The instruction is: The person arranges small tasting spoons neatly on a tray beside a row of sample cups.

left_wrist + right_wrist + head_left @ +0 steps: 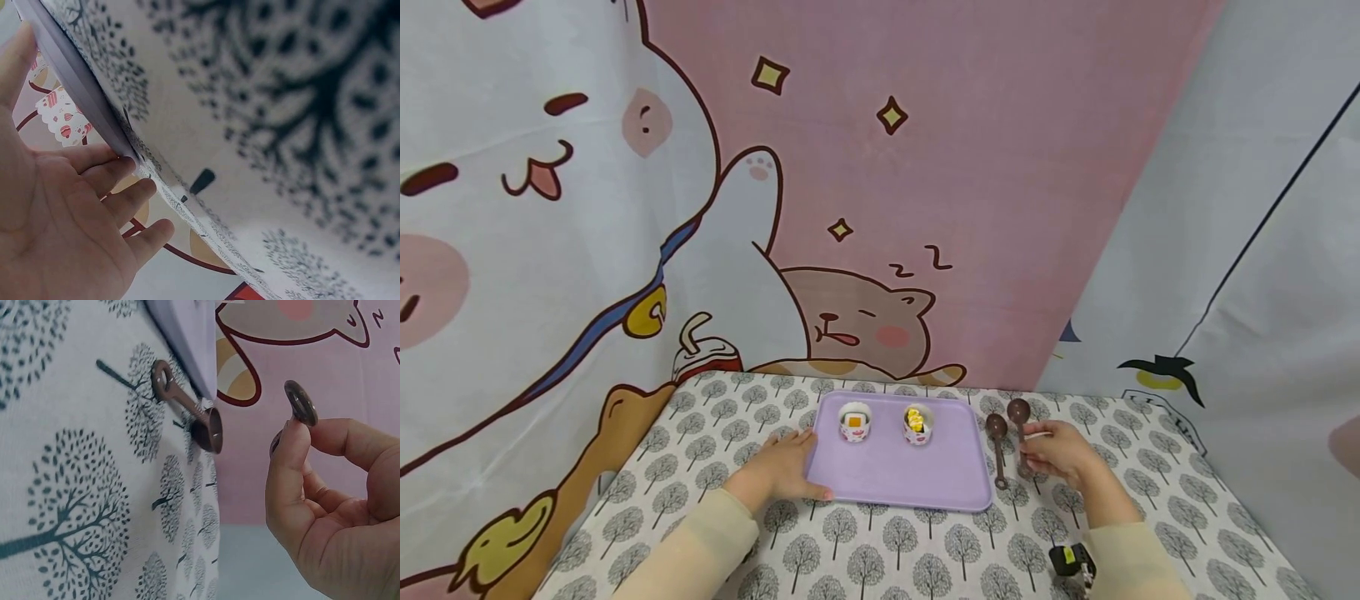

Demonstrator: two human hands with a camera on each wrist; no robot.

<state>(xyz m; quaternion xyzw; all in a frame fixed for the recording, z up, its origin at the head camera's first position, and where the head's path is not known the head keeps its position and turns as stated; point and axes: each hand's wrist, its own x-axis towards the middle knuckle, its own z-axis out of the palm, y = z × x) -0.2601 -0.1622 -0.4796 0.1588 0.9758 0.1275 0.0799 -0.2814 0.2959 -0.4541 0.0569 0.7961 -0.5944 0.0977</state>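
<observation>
My right hand (1058,452) pinches the handle of a brown measuring spoon (1018,410) between thumb and fingertips. In the right wrist view, the ring at its handle's end (301,403) pokes up above the thumb. A second brown measuring spoon (997,427) lies on the cloth, between the tray and this hand. At the left edge of the lilac tray (895,482) is my left hand (782,468), its fingers spread and touching the rim. Two small patterned paper cups stand on the tray: one (854,433) holds an orange-and-white piece, the other (917,436) yellow and dark bits.
A white cloth (838,529) printed with grey trees covers the table. A small black device (1070,560) with a yellow-green mark sits by the right forearm. Behind the table hangs a pink and white cartoon backdrop (1000,208).
</observation>
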